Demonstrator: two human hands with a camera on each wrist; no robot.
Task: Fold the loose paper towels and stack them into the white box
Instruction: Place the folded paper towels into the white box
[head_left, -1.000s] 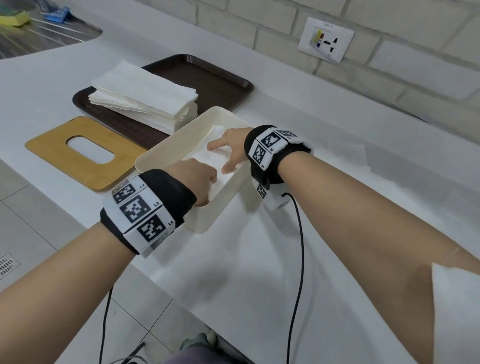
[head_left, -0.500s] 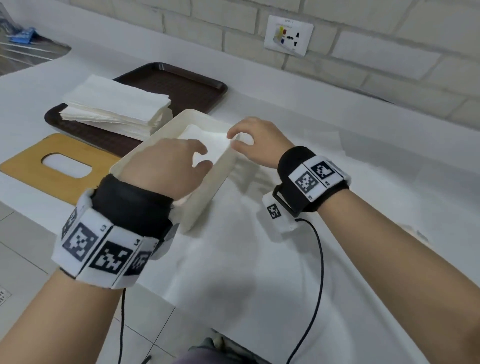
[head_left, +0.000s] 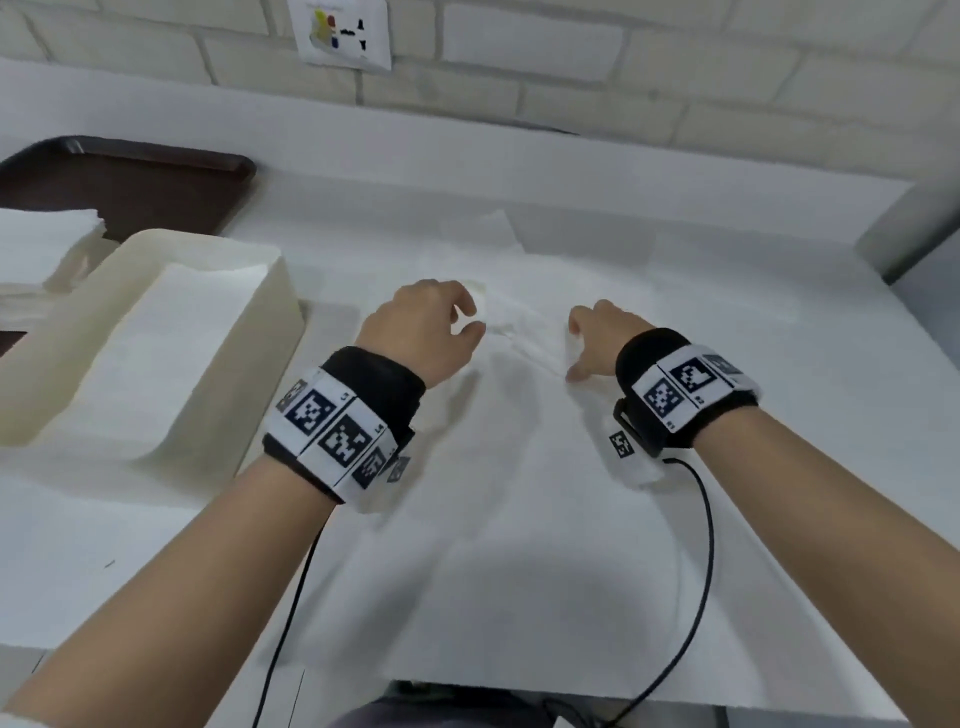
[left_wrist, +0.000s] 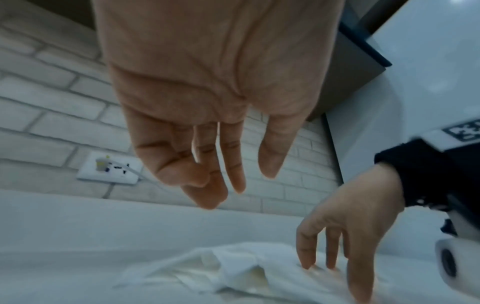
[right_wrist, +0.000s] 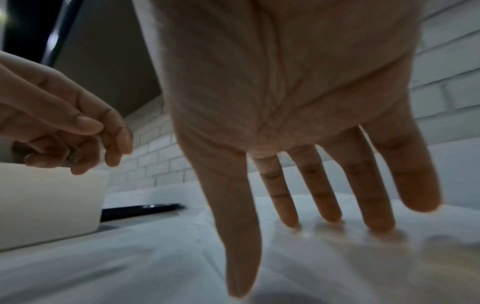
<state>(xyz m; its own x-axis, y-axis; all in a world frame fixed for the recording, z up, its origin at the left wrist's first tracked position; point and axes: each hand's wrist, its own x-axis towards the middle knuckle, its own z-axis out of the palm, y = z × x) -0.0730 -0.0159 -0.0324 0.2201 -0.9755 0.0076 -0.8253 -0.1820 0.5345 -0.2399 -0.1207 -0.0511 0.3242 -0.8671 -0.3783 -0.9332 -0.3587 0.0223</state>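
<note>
- Your two forearms are reaching forward over the white counter (head_left: 779, 322), each wearing a black wristband with printed markers (head_left: 340, 423) and trailing a black cable (head_left: 696, 587).
- Your right hand (head_left: 597, 338) is lying with its fingers straight and spread, the fingertips (right_wrist: 291, 221) pressing down on a loose paper towel (head_left: 524, 332) that is lying rumpled on the counter; it is gripping nothing.
- Your left hand (head_left: 423, 325) is hovering just beside that towel, fingers hanging loosely curled and holding nothing; from the left wrist camera it is sitting clear above the sheet.
- The two hands are staying apart, with the crumpled ridge of the towel between them.
- To your left, the white box (head_left: 270, 291) is standing on the counter with folded paper towels (head_left: 171, 332) lying flat inside it.
- Past the box, a stack of paper towels (head_left: 47, 234) is resting on a dark brown tray (head_left: 156, 176).
- Farthest away, a wall socket (head_left: 340, 34) is sitting in the pale brick wall (head_left: 675, 67).
</note>
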